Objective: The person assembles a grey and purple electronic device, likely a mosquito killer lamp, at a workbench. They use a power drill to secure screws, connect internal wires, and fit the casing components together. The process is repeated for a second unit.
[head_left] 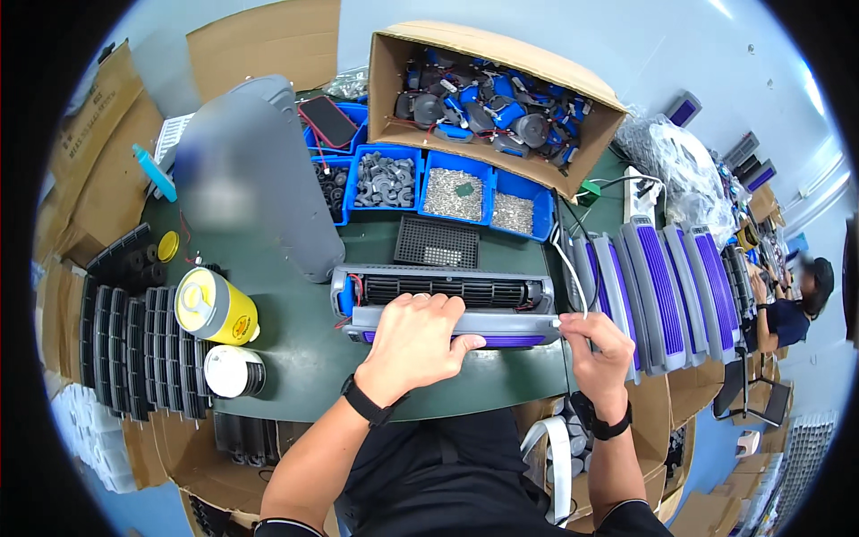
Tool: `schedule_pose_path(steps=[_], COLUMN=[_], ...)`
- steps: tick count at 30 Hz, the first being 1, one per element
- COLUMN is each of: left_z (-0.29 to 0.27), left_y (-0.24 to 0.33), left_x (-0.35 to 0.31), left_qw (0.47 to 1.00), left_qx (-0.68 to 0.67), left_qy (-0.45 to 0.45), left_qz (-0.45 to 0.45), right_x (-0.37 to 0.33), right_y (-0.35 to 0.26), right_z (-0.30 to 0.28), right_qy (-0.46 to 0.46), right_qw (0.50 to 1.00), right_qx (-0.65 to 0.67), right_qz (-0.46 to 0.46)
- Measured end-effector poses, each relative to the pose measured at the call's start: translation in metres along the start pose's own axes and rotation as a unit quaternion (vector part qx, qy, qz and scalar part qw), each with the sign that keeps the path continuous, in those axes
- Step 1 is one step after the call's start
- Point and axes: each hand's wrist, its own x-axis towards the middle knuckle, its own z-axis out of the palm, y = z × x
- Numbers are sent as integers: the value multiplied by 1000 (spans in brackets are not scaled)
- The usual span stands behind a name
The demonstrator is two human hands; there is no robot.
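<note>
A long grey fan housing with a purple grille lies crosswise before me on the green table. Inside its open top sits a black slotted roller, and red wires show at the left end. My left hand is closed over the housing's near side, thumb pointing right. At the housing's right end, my right hand pinches the small plug of a white cable. The plug touches or nearly touches the housing's end; its exact contact is hard to make out. The cable runs up and back behind my fingers.
Blue bins of small parts and a carton of motors stand behind. Finished-looking purple-grey housings line the right. Black rollers, a yellow jug and a white-lidded container stand left. A co-worker is far right.
</note>
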Motion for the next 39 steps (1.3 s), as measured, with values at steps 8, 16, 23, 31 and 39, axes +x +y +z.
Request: schedule_pose_path(steps=[8, 16, 23, 31, 39], left_z=[0, 1, 6, 0, 3], left_y=[-2, -3, -6, -7, -4], left_x=[3, 1, 0, 7, 7], left_qw=[1000, 1000, 1000, 999, 999], left_qx=[8, -1, -11, -2, -19], left_qy=[-7, -27, -15, -40, -35], left_qz=[-1, -12, -10, -22, -20], right_x=[-7, -14, -28, -2, 4], right_y=[8, 3, 1, -10, -14], right_z=[14, 22, 28, 16, 8], right_qy=[38, 36, 58, -29, -61], right_qw=[995, 997, 981, 996, 990], right_qx=[-61, -61, 131, -55, -70], right_qz=[-63, -44, 129, 67, 110])
